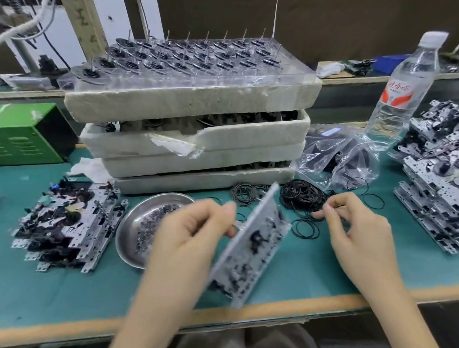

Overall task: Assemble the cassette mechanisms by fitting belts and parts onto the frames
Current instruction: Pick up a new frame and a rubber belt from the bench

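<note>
Clasps tilted frame (254, 240) in left grip (189, 235), curls right grip (355, 229), contents impossible to tell; risks dropping frame while stretching belts (300, 197).

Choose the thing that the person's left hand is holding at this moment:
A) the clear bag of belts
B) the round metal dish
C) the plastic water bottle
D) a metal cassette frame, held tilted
D: the left hand grips the frame by its edge and holds it tilted, while the bottle stands apart at the right rear, with no hand on it.
</note>
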Demonstrator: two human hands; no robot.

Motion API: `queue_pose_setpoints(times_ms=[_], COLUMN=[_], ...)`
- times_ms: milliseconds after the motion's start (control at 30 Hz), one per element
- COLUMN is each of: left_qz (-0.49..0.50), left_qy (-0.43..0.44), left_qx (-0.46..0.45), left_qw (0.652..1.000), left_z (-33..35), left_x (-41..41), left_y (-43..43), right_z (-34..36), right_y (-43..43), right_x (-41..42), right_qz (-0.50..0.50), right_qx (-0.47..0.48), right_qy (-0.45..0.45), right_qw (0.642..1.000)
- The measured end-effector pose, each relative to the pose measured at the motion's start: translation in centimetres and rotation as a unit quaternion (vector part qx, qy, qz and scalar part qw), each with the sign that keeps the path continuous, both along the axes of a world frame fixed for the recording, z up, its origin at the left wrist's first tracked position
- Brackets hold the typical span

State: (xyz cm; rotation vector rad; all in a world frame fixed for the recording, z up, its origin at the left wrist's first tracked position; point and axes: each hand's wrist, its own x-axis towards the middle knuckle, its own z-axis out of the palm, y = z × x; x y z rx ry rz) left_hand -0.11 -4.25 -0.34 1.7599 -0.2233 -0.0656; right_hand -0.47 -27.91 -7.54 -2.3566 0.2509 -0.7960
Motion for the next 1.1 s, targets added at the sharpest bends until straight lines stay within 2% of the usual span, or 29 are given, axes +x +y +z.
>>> queue_pose_setpoints(times_ms=[33,100,200,333,400,500,567,800,933,1033,1100], left_qz=[-0.026,-0.013,0.058,0.052,0.020,0.003,0.026,0.039,0.012,-0.039,-0.036], left_qy=[0.039,0.107,0.110,0.098,0.116,0.138,0.139,0.034,0.054,0.114,0.136], left_qx=[-0.013,-0.055,-0.121,-0.056,-0.002,0.039,0.038,0.123,0.095,0.037,0.041], left_qw=[0.999,0.993,0.985,0.992,0.993,0.990,0.989,0.991,0.994,0.992,0.989], left_z=[-0.8,-2.7,-3.9,-4.7,-5.1,-5.2,-5.3,-5.3,-5.1,-4.8,-4.2], left_x=[-0.4,0.2,1.0,1.5,1.7,1.4,1.0,-0.1,0.2,0.4,0.4], left_y=[-1.3,-3.2,-3.7,-2.7,-2.0,-0.8,-0.4,-0.8,-1.6,-2.0,-1.9], right_z=[-0.2,-0.4,-0.6,-0.3,-0.1,0.0,0.2,0.7,0.9,0.4,0.3], right_y=[0.0,-0.2,-0.5,-0.4,-0.5,-0.5,-0.2,0.5,0.4,0.1,0.2], right_x=[0.1,0.2,0.0,-0.1,-0.2,-0.5,-0.8,-1.2,-1.1,-0.6,-0.4], right_qz=[-0.014,-0.060,-0.103,-0.099,-0.087,-0.037,0.024,0.224,0.257,0.264,0.254], right_qx=[-0.017,-0.035,-0.023,-0.017,-0.016,0.048,0.114,0.213,0.265,0.240,0.225], right_qy=[0.006,0.017,0.021,0.001,-0.019,-0.044,-0.047,0.071,0.035,0.016,0.005], right_qw=[1.000,0.997,0.994,0.995,0.996,0.997,0.992,0.948,0.929,0.934,0.941])
